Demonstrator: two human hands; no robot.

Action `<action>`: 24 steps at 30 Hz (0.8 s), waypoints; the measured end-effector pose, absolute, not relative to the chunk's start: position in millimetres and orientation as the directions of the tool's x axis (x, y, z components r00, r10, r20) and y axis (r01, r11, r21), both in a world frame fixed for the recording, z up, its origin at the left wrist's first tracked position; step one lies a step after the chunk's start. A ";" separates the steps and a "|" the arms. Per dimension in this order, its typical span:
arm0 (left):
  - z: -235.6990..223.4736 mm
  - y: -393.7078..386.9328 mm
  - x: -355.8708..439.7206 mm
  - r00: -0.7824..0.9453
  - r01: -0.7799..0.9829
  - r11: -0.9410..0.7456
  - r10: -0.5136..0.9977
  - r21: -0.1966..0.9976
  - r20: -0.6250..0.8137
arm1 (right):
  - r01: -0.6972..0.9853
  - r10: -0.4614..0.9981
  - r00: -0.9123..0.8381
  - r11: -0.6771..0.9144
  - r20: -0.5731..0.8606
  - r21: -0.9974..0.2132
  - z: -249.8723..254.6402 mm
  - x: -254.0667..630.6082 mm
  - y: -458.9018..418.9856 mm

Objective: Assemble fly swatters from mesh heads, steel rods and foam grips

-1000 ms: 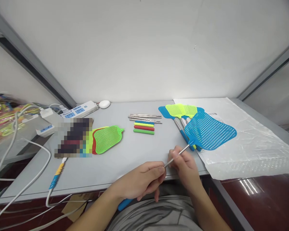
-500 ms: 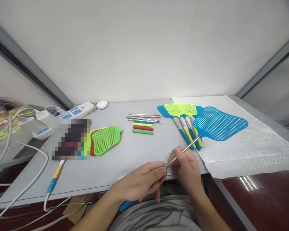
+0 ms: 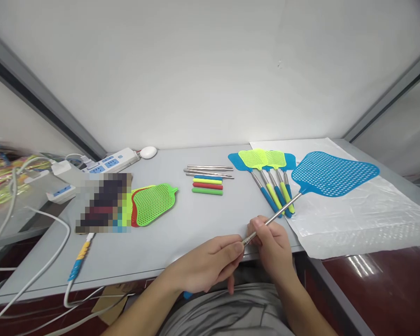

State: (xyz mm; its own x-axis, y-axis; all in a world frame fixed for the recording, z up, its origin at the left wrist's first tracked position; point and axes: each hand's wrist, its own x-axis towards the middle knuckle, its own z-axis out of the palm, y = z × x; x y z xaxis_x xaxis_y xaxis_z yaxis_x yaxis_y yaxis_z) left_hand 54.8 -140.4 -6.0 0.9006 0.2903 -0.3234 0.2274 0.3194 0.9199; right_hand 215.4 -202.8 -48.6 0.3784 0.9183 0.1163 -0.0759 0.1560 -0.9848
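My left hand [image 3: 210,263] is closed around the lower part of a fly swatter's metal rod [image 3: 279,212] at the table's front edge. My right hand [image 3: 271,242] pinches the same rod just ahead of it. The rod runs up to the right and ends in a blue mesh swatter head [image 3: 334,173], which hangs above the plastic sheet. A bit of the blue grip [image 3: 187,295] shows under my left hand.
Several finished swatters [image 3: 269,175] lie fanned beside the clear plastic sheet [image 3: 364,219]. Loose metal rods [image 3: 210,170] and coloured foam grips [image 3: 207,185] sit mid-table, loose swatter heads [image 3: 154,203] to the left. Power strips [image 3: 112,161] and cables [image 3: 31,261] crowd the left.
The rod has lengthened between my hands, and the blue head has moved away to the upper right over the plastic sheet. Both hands have stayed at the table edge.
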 end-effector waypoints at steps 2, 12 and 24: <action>-6.7 -139.8 53.3 0.901 0.230 0.316 0.288 0.921 -0.324 | -0.064 0.923 0.367 0.153 0.119 -0.986 -51.6 216.3 -202.2; -8.9 -139.2 51.7 0.911 0.192 0.380 0.275 0.905 -0.309 | -0.066 1.000 0.004 0.019 0.018 -0.998 -32.7 224.6 -202.5; -0.7 -140.6 52.5 0.908 0.260 0.292 0.251 0.920 -0.336 | -0.301 0.907 0.419 0.180 0.039 -0.936 -46.0 219.6 -196.3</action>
State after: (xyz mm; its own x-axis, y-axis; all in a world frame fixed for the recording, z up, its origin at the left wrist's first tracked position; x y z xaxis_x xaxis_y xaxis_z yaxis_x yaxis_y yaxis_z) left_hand 52.5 -140.6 -0.7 0.9077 0.2509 -0.3362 0.2600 0.2924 0.9203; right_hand 219.6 -196.3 -46.0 0.4186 0.9073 0.0394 -0.3013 0.1796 -0.9365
